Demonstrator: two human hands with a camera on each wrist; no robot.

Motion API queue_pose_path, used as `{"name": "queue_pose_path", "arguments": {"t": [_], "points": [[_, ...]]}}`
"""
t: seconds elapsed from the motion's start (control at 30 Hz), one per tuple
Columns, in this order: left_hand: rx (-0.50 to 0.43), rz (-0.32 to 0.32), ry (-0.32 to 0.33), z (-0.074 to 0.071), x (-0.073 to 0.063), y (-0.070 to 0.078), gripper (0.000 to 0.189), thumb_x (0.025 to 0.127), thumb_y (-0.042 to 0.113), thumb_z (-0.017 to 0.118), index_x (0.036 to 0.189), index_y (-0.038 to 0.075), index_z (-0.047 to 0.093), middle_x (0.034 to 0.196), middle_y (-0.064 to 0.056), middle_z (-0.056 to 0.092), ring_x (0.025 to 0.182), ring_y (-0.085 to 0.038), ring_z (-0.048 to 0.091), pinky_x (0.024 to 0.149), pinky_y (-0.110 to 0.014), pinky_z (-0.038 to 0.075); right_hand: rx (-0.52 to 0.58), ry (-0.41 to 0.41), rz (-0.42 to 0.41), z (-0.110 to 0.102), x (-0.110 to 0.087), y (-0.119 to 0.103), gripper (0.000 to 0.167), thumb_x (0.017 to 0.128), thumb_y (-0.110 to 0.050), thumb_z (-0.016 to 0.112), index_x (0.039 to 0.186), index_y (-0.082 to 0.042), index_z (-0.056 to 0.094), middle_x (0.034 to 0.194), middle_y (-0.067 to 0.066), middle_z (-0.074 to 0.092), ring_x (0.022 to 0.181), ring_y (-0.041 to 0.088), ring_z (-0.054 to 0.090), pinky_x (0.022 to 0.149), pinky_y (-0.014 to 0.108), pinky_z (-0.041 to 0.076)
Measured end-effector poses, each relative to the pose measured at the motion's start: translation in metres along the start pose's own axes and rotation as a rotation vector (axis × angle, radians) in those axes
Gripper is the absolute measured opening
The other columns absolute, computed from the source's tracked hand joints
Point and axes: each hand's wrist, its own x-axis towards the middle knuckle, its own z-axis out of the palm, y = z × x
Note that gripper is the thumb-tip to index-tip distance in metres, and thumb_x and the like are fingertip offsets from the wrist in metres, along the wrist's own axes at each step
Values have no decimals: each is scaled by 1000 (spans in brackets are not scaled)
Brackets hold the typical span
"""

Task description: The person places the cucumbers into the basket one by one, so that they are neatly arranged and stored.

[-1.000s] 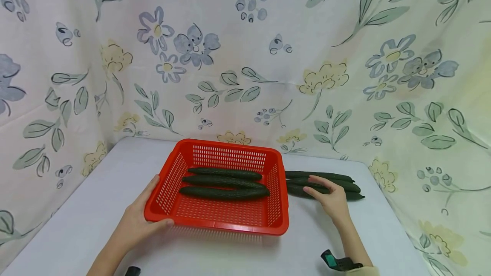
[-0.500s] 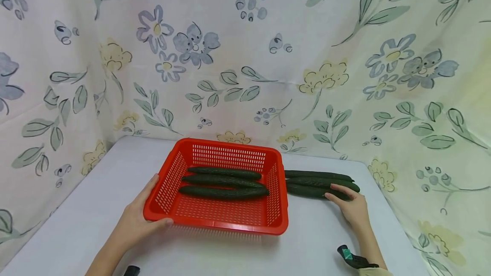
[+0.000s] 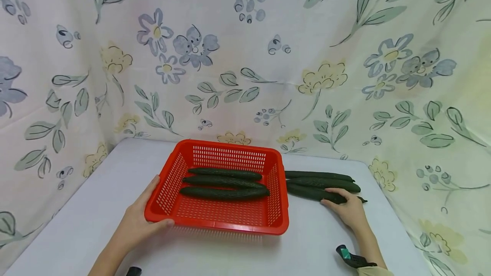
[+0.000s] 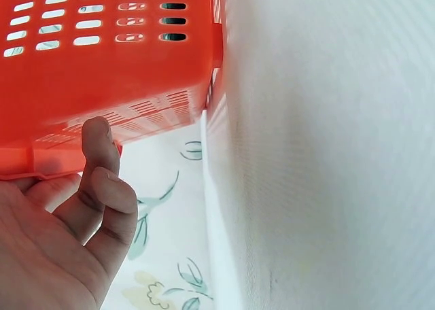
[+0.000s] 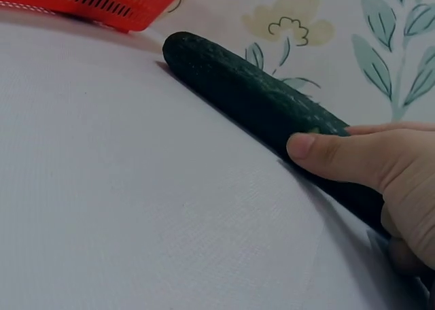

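My left hand (image 3: 137,220) holds the left front corner of a red plastic basket (image 3: 215,225), its thumb along the front rim and its fingers at the left side. In the left wrist view, bent fingers (image 4: 102,194) show beside the basket's wall (image 4: 102,85). Inside the basket lie three dark green cucumbers (image 3: 224,193), side by side. To the right of it, my right hand (image 3: 350,210) grips the nearest of three more cucumbers (image 3: 310,191). The right wrist view shows the thumb pressed on the near side of this cucumber (image 5: 238,85), whose far end points towards the basket.
Two cucumbers (image 3: 320,176) lie just behind the gripped one, their left ends close to the basket. A white table (image 3: 307,246) carries everything. Floral cloth (image 3: 245,97) hangs behind it and along both sides.
My right hand has moved right and towards me along the cucumbers and taken hold of the front one, which has shifted slightly. The left hand and basket stay put.
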Motion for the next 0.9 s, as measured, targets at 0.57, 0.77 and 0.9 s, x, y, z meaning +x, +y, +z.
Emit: {"name": "queue_pose_path", "arguments": {"t": [0.57,0.77,0.9], "points": [[-9,2,1,-1,0,2,128,76,44,95,173,28,12,171,-20,33,140,-47,51,99,-62,57,-31,-4,34,4,-1,-1,51,86,-43,89,126,-13,77,134,23,69,67,11,47,62,27,39],[-5,7,3,-1,0,2,128,76,44,95,173,26,12,171,-20,33,140,-47,51,98,-61,57,12,6,36,4,-1,0,48,86,-39,90,125,-14,78,127,21,71,49,6,35,49,26,36],[-23,-2,-2,0,0,2,127,77,44,95,173,25,13,171,-20,32,141,-47,50,98,-63,58,18,20,15,5,-2,-1,46,86,-37,90,124,-14,78,126,22,71,48,6,36,48,25,36]]}}
